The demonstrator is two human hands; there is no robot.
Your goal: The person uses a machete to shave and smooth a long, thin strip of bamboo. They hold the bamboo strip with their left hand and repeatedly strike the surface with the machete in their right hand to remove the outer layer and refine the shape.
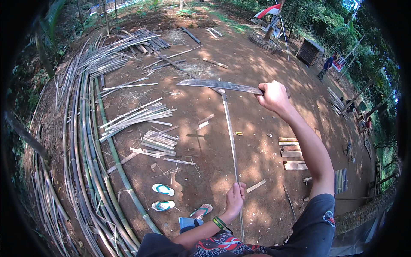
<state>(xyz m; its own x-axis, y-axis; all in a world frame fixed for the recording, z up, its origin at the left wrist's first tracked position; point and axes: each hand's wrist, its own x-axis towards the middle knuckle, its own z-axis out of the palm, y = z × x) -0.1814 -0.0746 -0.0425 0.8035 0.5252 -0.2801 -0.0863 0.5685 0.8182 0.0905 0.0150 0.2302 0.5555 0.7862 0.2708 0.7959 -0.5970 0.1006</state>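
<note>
My right hand (274, 97) is closed round the handle of a machete (218, 85), held out in front of me with its long dark blade pointing left. A long, narrow bamboo strip (231, 137) runs from beside my body up to the blade. Its far end meets the machete near the middle of the blade; whether the edge has bitten into it I cannot tell. Lower down, my left hand (234, 198) grips the strip, thumb and fingers wrapped about it.
Long bamboo poles (122, 173) lie along the left. Piles of split strips (137, 118) and short pieces (159, 142) sit beside them. White-green sandals (163, 189) stand near my foot. Yellow-handled pliers (238, 133) and wooden blocks (292, 153) lie rightward. A person (328, 64) stands far right.
</note>
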